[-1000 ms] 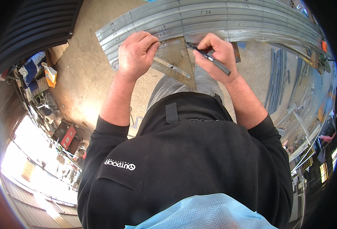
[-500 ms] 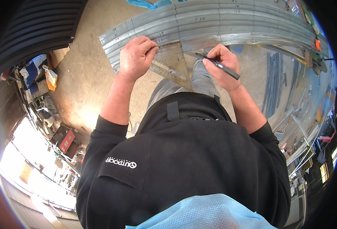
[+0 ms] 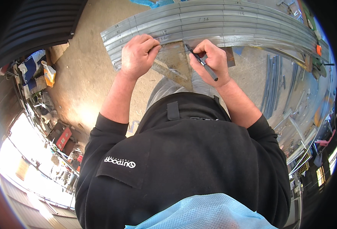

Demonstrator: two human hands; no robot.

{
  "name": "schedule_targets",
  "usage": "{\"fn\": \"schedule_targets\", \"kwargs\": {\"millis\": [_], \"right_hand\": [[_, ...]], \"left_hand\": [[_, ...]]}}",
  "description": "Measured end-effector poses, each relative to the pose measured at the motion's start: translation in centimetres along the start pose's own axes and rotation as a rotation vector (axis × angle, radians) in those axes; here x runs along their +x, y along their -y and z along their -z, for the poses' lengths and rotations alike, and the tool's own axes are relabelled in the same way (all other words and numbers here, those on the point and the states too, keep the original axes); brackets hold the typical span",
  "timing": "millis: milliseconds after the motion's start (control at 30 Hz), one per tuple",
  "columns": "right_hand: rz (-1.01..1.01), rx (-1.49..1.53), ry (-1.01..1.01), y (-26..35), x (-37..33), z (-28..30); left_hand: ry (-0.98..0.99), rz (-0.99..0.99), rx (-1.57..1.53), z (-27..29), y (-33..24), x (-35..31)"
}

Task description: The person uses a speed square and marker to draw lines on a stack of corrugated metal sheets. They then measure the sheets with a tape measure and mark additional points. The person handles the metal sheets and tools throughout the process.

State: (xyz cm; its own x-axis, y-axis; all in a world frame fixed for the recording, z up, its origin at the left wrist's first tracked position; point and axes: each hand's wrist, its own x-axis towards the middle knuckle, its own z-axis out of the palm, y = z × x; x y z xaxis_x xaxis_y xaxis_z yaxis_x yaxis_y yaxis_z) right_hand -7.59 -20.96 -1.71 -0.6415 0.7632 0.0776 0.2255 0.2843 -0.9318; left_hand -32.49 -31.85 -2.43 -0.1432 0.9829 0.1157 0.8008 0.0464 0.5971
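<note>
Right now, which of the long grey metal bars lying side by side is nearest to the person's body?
The long grey metal bar at the row's lower edge in the picture, beside the stained triangular metal plate; all other bars lie beyond it.

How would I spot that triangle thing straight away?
Find the long grey metal bars lying side by side across the top. At their near edge, between the left hand and right hand, is the triangle. Its brown-speckled, three-cornered shape sets it apart from the straight bars.
</note>
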Motion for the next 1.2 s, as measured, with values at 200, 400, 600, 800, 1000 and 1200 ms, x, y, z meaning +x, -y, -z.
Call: {"fn": "schedule_targets", "kwargs": {"millis": [200,400,600,800,1000,1200], "right_hand": [[0.024,-0.053,-0.004,0.0,0.1,-0.3],[0.026,-0.088,-0.004,-0.2,0.1,-0.6],[0.044,-0.110,-0.004,-0.2,0.2,-0.7],[0.062,-0.127,0.019,-0.1,0.3,-0.6],[0.040,-0.062,0.008,0.1,0.1,-0.3],[-0.046,0.053,-0.052,0.5,-2.6,3.5]], "left_hand": [[0.012,0.010,0.014,0.0,-0.1,0.0],[0.021,0.009,0.016,0.1,0.0,0.0],[0.014,0.001,0.013,0.0,0.0,0.1],[0.006,-0.006,0.019,0.0,0.1,0.0],[0.022,0.005,-0.005,0.1,0.1,0.0],[0.008,0.040,-0.067,0.8,0.0,0.3]]}}
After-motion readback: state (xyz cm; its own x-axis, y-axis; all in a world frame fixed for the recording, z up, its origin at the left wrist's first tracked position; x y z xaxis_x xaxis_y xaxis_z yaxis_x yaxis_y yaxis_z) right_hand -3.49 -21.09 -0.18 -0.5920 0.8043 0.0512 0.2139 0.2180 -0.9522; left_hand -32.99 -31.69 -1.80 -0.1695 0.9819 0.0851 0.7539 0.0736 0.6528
